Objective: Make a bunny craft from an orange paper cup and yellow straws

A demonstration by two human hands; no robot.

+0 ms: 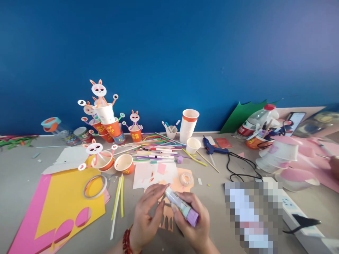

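My right hand [193, 215] is wrapped around a glue stick [180, 204] with a purple base, its uncapped end tilted up to the left. Close to that end, my left hand [149, 215] has thumb and fingers drawn together; whatever small piece they pinch is mostly hidden. Below both hands lies orange paper [167, 220] with petal-shaped holes cut out. Just beyond are a white sheet [140, 176] with small ear-shaped cutouts, a pink paper square [161, 168] and a tape roll [186, 179]. The purple glue cap [180, 159] stands farther back.
Paper cups with rabbit figures [99, 90] stand at the back left. Yellow card [71, 197] and a silver tape ring [95, 187] lie left. Pens and sticks [159, 148] spread across the middle. A glue gun [213, 146], its cord and a power strip [299, 215] are right.
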